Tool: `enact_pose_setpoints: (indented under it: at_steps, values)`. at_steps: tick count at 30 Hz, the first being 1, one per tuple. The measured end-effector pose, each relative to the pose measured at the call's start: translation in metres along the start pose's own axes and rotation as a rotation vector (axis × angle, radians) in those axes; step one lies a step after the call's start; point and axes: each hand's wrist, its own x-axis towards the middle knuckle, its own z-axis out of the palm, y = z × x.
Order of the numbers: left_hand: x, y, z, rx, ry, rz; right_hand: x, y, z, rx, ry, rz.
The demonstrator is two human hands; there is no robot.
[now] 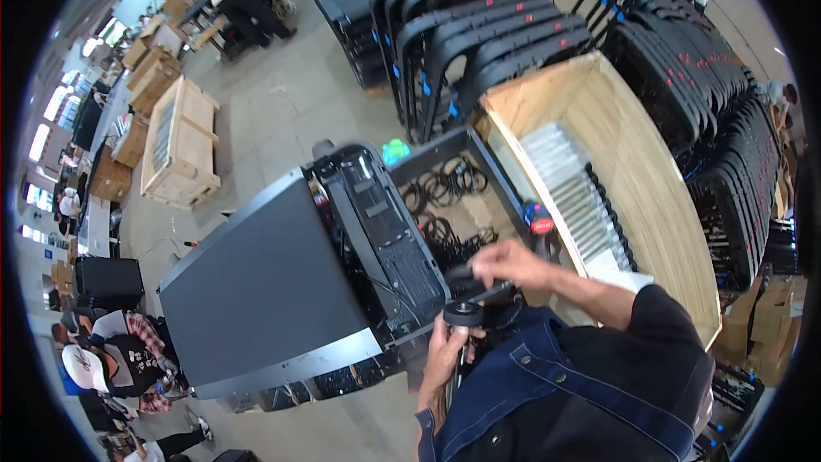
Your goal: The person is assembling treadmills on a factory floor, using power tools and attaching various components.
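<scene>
My left hand (439,358) is closed around a light metal rod topped by a black round wheel-like part (463,315), close in front of my body. My right hand (510,263) is a little farther off, over the near edge of a dark bin (410,175), its fingers curled together. Whatever those fingers hold, if anything, I cannot make out. Coiled black cables (445,184) lie in the bin. On its left is a large machine frame with a grey deck (265,274) and a black plastic console (376,205).
A wooden crate (658,205) with wrapped metal tubes (569,192) stands at my right. A red-and-black tool (539,221) sits between bin and crate. Stacked black frames (479,26) fill the far side. Another person (120,355) works at the left, beyond the grey deck.
</scene>
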Motion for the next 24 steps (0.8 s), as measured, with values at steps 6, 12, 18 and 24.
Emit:
enact_pose_setpoints:
  at_steps: [6, 12, 18, 24]
  values:
    - [-0.022, -0.02, 0.0, 0.104, -0.049, 0.142, -0.045, -0.013, 0.047, -0.101, -0.103, 0.177]
    - [-0.055, -0.023, -0.008, 0.009, 0.039, 0.168, -0.057, -0.033, 0.114, -0.582, -0.184, -0.462]
    - [-0.074, -0.013, -0.012, -0.14, 0.135, 0.294, -0.06, -0.001, 0.117, -0.626, 0.037, -0.374]
    - [-0.055, 0.044, -0.015, 0.143, 0.367, 0.29, -0.02, -0.031, 0.116, -0.803, 0.003, -0.573]
